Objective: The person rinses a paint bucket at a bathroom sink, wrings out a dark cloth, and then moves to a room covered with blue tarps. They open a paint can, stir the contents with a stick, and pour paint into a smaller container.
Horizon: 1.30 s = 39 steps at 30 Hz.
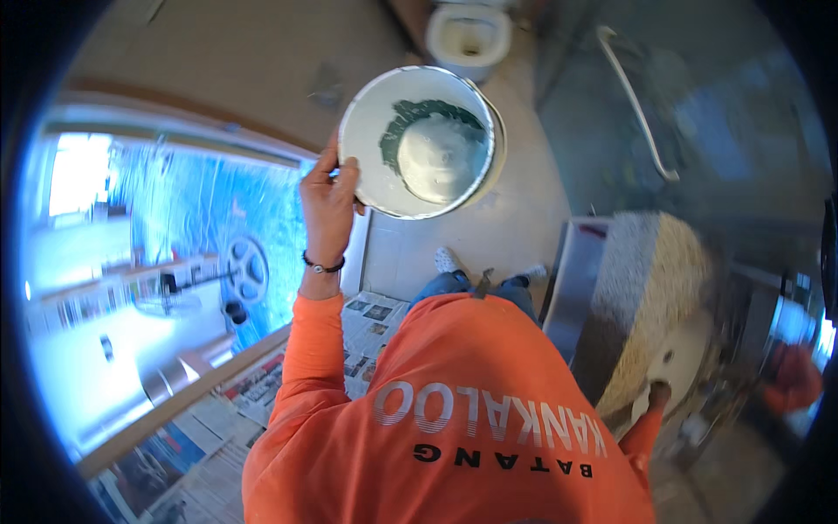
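Note:
My left hand (pixel 328 203) is raised in front of me and grips the left rim of a round white bucket (pixel 367 113). Inside the bucket lies white paint with a dark green ring around it. My right hand (pixel 659 395) is mostly hidden; only a fingertip and an orange sleeve show under a large fuzzy paint roller (pixel 646 297). The roller is held up close to the camera at the right, its pale end cap facing me. Below are my orange shirt, blue jeans and shoes (pixel 447 259).
A white toilet (pixel 469 35) stands at the top on the pale tiled floor. A curved grab bar (pixel 637 96) is on the grey wall at upper right. Newspapers (pixel 253 384) cover the floor at lower left beside a bright blue glass pane (pixel 201 210).

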{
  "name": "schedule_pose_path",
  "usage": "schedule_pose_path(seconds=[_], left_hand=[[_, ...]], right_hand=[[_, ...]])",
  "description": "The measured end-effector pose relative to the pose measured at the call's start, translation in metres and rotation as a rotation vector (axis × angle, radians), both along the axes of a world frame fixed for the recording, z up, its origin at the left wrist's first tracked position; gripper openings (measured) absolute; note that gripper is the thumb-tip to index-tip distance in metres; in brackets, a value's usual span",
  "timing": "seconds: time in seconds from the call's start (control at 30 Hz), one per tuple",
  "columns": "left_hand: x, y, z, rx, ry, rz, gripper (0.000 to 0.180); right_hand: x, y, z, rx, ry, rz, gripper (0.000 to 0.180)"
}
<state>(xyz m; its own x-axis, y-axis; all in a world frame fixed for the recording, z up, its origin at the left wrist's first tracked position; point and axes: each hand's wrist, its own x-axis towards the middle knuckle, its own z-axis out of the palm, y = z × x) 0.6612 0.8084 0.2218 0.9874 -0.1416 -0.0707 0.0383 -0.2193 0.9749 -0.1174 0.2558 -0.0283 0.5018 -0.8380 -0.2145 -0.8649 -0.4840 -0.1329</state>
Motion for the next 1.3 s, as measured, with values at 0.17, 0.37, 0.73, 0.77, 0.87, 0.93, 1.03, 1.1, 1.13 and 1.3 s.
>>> schedule_pose_path(seconds=[0.17,0.37,0.73,0.77,0.87,0.93,1.03,1.1,1.13,1.3], left_hand=[[-0.001,0.117,-0.038,-0.052,0.026,0.249,0.048],[0.003,0.203,-0.037,0.023,0.041,0.502,0.048],[-0.004,0.433,-0.059,0.066,-0.328,1.358,0.048],[0.004,0.451,-0.057,0.088,-0.331,1.389,0.048],[0.023,0.523,-0.08,0.03,-0.303,1.524,0.049],[0.047,0.572,-0.086,0.116,-0.171,1.605,0.049],[0.075,0.648,-0.106,0.023,-0.108,1.629,0.05],[0.114,0.711,-0.082,0.008,-0.096,1.627,0.051],[0.128,0.741,-0.071,-0.008,-0.104,1.626,0.052],[0.174,0.847,-0.027,0.003,-0.177,1.637,0.054]], right_hand=[[0.054,-0.027,0.09,-0.298,0.229,0.078,0.029],[0.328,0.054,0.149,-0.567,-0.177,-0.254,0.028],[0.887,0.314,0.011,0.454,-0.362,1.04,0.014],[0.917,0.391,0.03,0.628,-0.427,1.16,0.015],[0.984,0.625,0.079,0.904,-0.146,1.522,0.017],[1.005,0.757,0.089,0.997,-0.152,1.74,0.02],[1.049,0.926,0.073,0.998,-0.224,1.807,0.018],[1.095,1.04,0.079,1.007,-0.281,1.777,0.018],[1.119,1.093,0.086,1.044,-0.289,1.744,0.018],[1.227,1.283,0.101,1.239,-0.541,1.618,0.025]])
